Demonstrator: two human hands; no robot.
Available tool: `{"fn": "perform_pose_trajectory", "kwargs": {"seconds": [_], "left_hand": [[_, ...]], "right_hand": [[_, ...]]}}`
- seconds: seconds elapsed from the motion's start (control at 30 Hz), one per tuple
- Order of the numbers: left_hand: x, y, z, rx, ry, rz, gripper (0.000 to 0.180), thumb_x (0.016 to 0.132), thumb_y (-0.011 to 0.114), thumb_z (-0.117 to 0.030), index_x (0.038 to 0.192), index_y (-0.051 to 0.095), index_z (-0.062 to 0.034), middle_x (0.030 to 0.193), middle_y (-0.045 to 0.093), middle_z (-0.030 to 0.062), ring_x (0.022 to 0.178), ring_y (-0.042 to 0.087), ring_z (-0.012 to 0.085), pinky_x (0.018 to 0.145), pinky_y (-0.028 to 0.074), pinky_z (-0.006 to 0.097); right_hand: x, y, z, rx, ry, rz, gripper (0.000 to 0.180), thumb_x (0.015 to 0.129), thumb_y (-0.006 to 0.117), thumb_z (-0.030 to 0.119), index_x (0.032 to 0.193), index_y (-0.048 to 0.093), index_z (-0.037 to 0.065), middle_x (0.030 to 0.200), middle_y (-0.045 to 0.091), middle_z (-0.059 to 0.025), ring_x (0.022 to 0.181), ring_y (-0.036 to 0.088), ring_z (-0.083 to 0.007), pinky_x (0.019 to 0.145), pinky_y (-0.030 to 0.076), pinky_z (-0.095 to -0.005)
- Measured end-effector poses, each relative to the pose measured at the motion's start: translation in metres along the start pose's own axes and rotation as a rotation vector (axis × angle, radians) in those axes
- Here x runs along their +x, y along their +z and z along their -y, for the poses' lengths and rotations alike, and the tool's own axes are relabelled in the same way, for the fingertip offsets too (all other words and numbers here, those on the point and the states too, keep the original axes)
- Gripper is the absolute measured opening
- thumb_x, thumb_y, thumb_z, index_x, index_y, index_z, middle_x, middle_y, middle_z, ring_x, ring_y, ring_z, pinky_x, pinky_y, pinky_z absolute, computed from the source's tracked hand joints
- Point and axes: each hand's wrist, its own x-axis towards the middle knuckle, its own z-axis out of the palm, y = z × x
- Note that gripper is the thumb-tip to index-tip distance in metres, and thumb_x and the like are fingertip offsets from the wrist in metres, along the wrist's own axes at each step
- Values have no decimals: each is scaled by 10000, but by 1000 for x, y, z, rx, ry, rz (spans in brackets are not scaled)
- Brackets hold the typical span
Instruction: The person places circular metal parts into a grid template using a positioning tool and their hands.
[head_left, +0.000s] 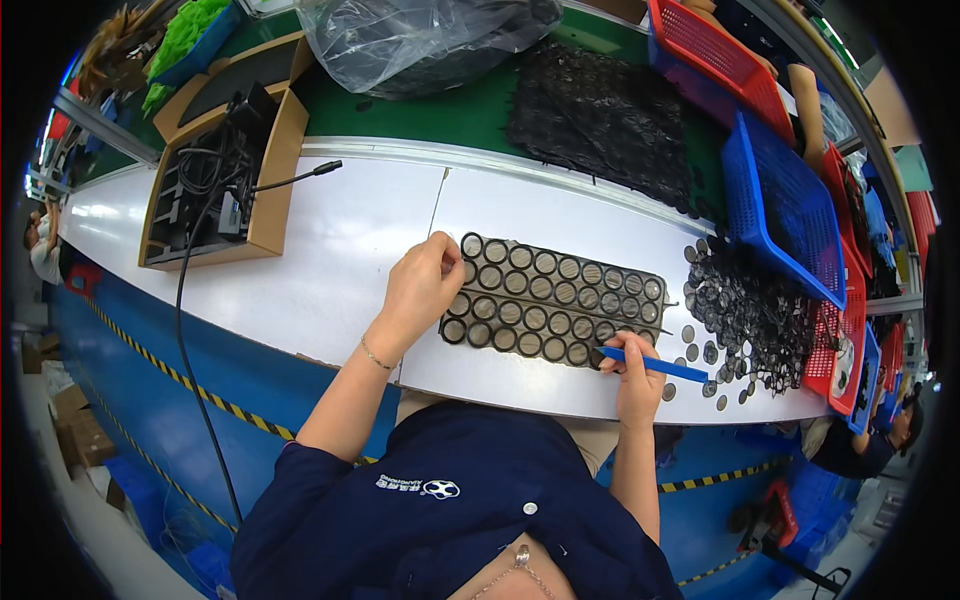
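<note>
A black sheet of joined rings (570, 295) lies flat on the white table (340, 250). My left hand (423, 285) presses down on the sheet's left end, fingers curled over the corner rings. My right hand (635, 375) grips a blue flat tool (655, 366) whose tip touches the sheet's lower right corner. A pile of loose dark round discs (750, 315) lies just right of the sheet.
A cardboard box (255, 180) with black parts and a trailing cable (185, 330) stands at the left. Behind the table are a stack of black ring sheets (600, 110), a clear plastic bag (420, 40), and blue (785, 205) and red baskets (705, 45).
</note>
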Motion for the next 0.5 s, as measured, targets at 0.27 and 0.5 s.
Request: {"fn": "perform_pose_trajectory", "kwargs": {"seconds": [0.27, 0.5], "left_hand": [[-2, 1, 0, -241, -18, -13, 184, 883, 617, -7, 1052, 546, -21, 870, 684, 106, 821, 680, 188, 709, 542, 296], [-1, 2, 7, -262, 20, -12, 299, 852, 618, 34, 1140, 557, -18, 935, 657, 103, 802, 653, 181, 724, 541, 286]], "right_hand": [[3, 0, 2, -19, 7, 17, 271, 1029, 550, 185, 1127, 654, -46, 931, 684, -106, 705, 635, -128, 642, 498, -241], [4, 1, 4, -4, 13, 12, 275, 1031, 551, 191, 1126, 653, -46, 925, 682, -106, 703, 632, -126, 638, 496, -238]]}}
